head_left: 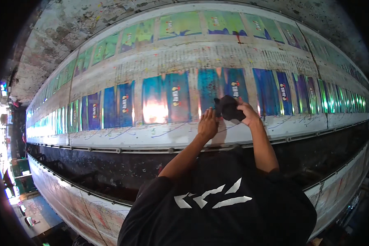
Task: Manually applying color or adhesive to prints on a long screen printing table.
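Note:
My right hand is closed around a bunched black cloth, which covers the lower part of a shiny blue-green printed sheet. Just left of the cloth, my left hand lies flat with its fingers stretched out, at the sheet's near edge. The sheet carries a small coloured emblem near its right side. Under the cloth, the sheet's surface is hidden.
A long pale printing table curves across the view, with a metal rail along its near edge. Similar blue sheets lie on both sides, and a far row has greenish sheets. Behind me stands another long table.

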A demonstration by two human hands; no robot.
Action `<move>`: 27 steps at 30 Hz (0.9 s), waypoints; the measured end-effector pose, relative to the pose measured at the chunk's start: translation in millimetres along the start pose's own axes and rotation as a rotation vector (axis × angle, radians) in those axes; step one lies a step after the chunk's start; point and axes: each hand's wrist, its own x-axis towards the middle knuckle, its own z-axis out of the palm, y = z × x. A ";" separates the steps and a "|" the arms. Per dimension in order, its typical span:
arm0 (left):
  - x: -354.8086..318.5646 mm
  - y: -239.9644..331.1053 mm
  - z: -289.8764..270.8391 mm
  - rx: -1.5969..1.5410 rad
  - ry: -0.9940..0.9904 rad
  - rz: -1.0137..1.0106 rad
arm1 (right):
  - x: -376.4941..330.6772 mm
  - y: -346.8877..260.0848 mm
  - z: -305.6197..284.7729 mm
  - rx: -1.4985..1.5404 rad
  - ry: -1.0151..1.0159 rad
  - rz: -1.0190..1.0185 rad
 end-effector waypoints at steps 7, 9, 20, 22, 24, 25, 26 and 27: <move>38.5 100.7 66.4 0.124 -0.001 -0.183 | 42.6 -58.8 -89.6 -0.572 0.144 -0.138; 31.6 92.3 71.9 0.126 0.015 -0.236 | 35.9 -51.9 -56.8 -1.776 0.219 -0.552; 41.6 111.8 57.4 0.159 -0.076 -0.257 | 177.9 -58.3 -20.4 -1.905 -0.352 -0.786; 42.6 111.8 56.8 0.196 -0.100 -0.279 | 172.5 -22.0 -1.6 -1.869 -0.028 -0.847; 47.5 116.3 64.1 0.227 -0.169 -0.305 | 143.7 20.3 -36.0 -1.721 -0.603 -0.768; 57.5 111.8 66.9 0.244 -0.150 -0.286 | 150.0 20.4 -44.1 -1.519 -1.145 -0.661; 54.7 107.6 72.0 0.242 -0.122 -0.296 | 166.2 11.8 -34.4 -1.518 -1.153 -0.689; 41.8 109.2 78.4 0.224 -0.109 -0.315 | 174.5 3.4 -26.9 -1.593 -1.097 -0.718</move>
